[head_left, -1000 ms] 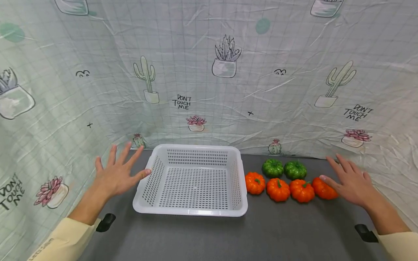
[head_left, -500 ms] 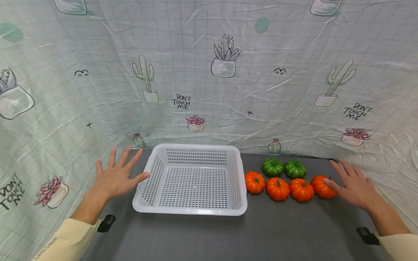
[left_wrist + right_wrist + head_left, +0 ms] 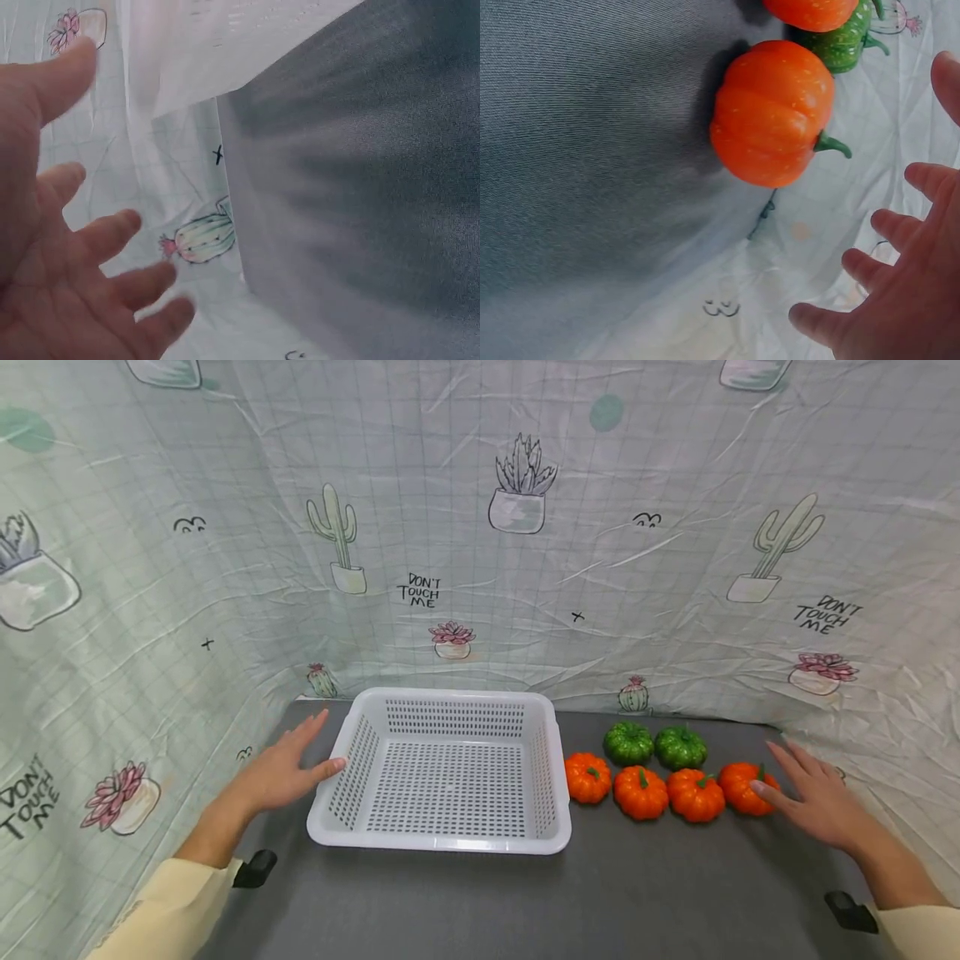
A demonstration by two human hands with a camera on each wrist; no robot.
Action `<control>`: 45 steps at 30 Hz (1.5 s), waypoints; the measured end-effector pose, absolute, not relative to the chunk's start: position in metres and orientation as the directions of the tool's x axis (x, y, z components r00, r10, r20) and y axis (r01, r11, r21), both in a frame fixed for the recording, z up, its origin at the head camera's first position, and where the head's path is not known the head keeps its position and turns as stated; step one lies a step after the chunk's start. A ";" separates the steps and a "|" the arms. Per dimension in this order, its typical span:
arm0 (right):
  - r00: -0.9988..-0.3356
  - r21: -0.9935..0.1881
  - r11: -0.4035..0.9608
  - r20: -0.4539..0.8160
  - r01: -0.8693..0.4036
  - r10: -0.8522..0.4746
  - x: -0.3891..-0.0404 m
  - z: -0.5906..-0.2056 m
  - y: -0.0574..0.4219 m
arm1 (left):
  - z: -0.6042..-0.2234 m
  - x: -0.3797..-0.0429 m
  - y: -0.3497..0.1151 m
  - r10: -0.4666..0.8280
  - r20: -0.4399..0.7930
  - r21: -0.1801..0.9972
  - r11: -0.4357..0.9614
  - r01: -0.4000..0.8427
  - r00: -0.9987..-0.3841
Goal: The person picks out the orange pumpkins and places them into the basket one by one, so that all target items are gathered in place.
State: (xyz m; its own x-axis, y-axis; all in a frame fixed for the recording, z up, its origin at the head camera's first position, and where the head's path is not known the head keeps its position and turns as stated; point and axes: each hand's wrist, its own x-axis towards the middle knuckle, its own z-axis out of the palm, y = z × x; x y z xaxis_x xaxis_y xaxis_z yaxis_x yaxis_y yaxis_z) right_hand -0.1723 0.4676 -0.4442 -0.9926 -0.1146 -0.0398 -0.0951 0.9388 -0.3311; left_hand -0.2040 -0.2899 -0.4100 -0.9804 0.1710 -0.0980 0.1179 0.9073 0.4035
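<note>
Pumpkins, four orange [image 3: 641, 792] and two green [image 3: 628, 743], are sitting on the grey tabletop [image 3: 465, 902], all outside the white basket [image 3: 438, 843] and to the right of it. Nearest to the wearer, a pale left sleeve [image 3: 168, 902] and a matching right sleeve [image 3: 918, 931] are coming in from the lower corners. Beyond them, the left hand [image 3: 281, 772] is hovering just beside the basket's left wall, its thumb and fingers spreading apart and holding nothing; the left wrist view is showing a gap between thumb and basket. The right hand [image 3: 813, 793] is hanging near the rightmost orange pumpkin [image 3: 738, 789], fingers also spreading and gripping nothing; the thumb is overlapping that pumpkin in the head view, but the right wrist view is showing them apart. The step in hand is probably a ready position, with contact not yet being made. The next move would likely be calling for the right hand to lower and curl round that nearest pumpkin, with the left perhaps steadying the basket rim. Farther along, the orange ones are forming a loose row, the leftmost sitting close against the basket, touching or not being hard to tell. The green pair is sitting side by side behind that row, and past everything a cactus-print curtain [image 3: 525, 568] is hanging in creases.
</note>
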 end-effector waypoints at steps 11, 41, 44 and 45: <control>-0.990 -0.443 0.890 -0.035 -0.105 -0.134 -0.174 -0.460 0.477 | -0.418 -0.211 -0.301 0.166 -0.265 0.708 0.702 -0.074 -0.950; -0.980 -0.558 0.822 -0.198 0.113 0.001 -0.184 -0.477 0.483 | -0.431 -0.220 -0.295 0.120 -0.475 0.861 0.267 -0.432 -0.872; -0.983 -0.538 0.835 -0.182 0.112 0.014 -0.184 -0.480 0.485 | -0.430 -0.221 -0.294 0.120 -0.482 0.860 0.255 -0.442 -0.868; -0.984 -0.534 0.838 -0.179 0.112 0.017 -0.184 -0.481 0.485 | -0.430 -0.221 -0.294 0.121 -0.483 0.860 0.254 -0.444 -0.867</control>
